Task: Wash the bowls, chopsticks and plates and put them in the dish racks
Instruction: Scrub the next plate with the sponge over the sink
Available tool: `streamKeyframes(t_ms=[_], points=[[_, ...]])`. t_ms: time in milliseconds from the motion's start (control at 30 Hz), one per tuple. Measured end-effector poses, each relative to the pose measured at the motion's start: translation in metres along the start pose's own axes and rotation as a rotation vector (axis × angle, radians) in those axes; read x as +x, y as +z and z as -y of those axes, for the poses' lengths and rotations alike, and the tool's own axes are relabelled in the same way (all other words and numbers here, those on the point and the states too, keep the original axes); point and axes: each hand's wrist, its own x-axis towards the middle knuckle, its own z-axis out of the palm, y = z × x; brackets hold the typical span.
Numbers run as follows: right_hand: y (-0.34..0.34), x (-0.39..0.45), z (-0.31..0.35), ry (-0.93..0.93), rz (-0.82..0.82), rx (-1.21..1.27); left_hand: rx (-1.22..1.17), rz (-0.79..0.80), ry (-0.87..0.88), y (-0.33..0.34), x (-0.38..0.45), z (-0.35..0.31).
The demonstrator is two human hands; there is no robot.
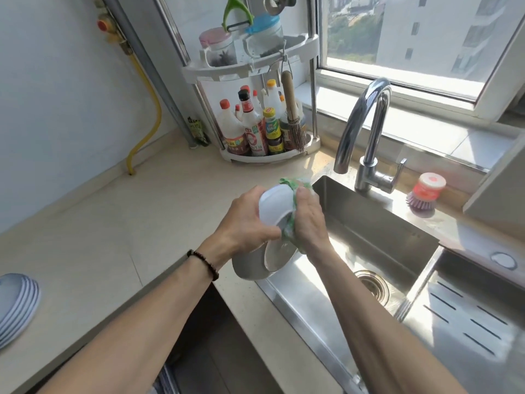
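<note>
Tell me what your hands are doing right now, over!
Left hand grips white bowl. Right hand presses green cloth on it. Second bowl underneath, over sink edge. Nothing in the way.

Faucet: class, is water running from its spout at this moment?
No, the faucet shows no stream below its spout, and the sink beneath it catches only sunlight.
</note>
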Motion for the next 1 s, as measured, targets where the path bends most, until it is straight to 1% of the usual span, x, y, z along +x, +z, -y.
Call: streamKeyframes(t_ms=[67, 133, 200, 233, 267, 300, 333, 400, 433, 467, 533, 567, 633, 667, 733, 800, 833, 867, 900, 1000], points=[[0.007, -0.009, 0.007, -0.097, 0.043, -0.135, 0.005, -0.025, 0.000, 0.000, 0.002, -0.002], [0.007, -0.014, 0.007, -0.096, 0.060, -0.094, 0.039, 0.008, 0.018, -0.001, 0.003, -0.005], [0.001, -0.007, 0.008, -0.024, 0.009, 0.000, 0.037, 0.047, 0.046, -0.004, 0.001, -0.007], [-0.001, -0.002, 0.006, 0.005, -0.036, 0.017, 0.021, 0.051, 0.046, -0.004, 0.001, -0.007], [0.000, -0.001, 0.005, -0.004, -0.059, -0.017, 0.002, 0.042, 0.038, -0.003, 0.000, -0.007], [0.002, -0.004, 0.009, -0.045, -0.065, -0.092, -0.012, 0.020, 0.033, -0.003, 0.001, -0.008], [0.004, -0.008, 0.009, -0.109, -0.036, -0.159, -0.014, 0.010, 0.034, -0.002, 0.002, -0.009], [0.002, -0.013, 0.003, -0.175, 0.009, -0.144, -0.005, 0.027, 0.064, -0.003, 0.002, -0.010], [-0.001, -0.011, -0.001, -0.156, -0.005, -0.097, -0.014, 0.035, 0.090, -0.005, 0.001, -0.010], [-0.005, -0.006, -0.003, -0.072, -0.034, -0.005, -0.053, 0.035, 0.108, -0.006, -0.001, -0.009], [-0.015, 0.005, -0.002, 0.140, -0.151, 0.212, -0.191, 0.027, 0.117, -0.008, -0.008, -0.006], [-0.019, 0.008, 0.000, 0.191, -0.181, 0.249, -0.252, 0.021, 0.118, -0.009, -0.011, -0.005], [-0.027, 0.013, 0.002, 0.215, -0.171, 0.246, -0.347, 0.044, 0.092, -0.013, -0.015, 0.000], [-0.032, 0.013, 0.003, 0.199, -0.152, 0.220, -0.388, 0.092, 0.069, -0.016, -0.016, 0.001], [-0.040, 0.013, 0.006, 0.151, -0.075, 0.151, -0.398, 0.257, 0.020, -0.027, -0.012, 0.001], [-0.039, 0.011, 0.012, 0.059, 0.081, 0.058, -0.218, 0.371, -0.015, -0.029, -0.003, -0.003], [-0.036, 0.011, 0.013, 0.018, 0.140, 0.002, -0.103, 0.378, -0.016, -0.026, 0.002, -0.007], [-0.031, 0.012, 0.014, -0.004, 0.155, -0.048, -0.021, 0.355, -0.011, -0.022, 0.006, -0.009], [-0.026, 0.010, 0.015, -0.031, 0.132, -0.082, 0.020, 0.316, -0.007, -0.018, 0.009, -0.009], [-0.013, -0.007, 0.008, -0.244, 0.057, -0.202, 0.002, 0.187, -0.013, -0.006, 0.009, -0.002]])
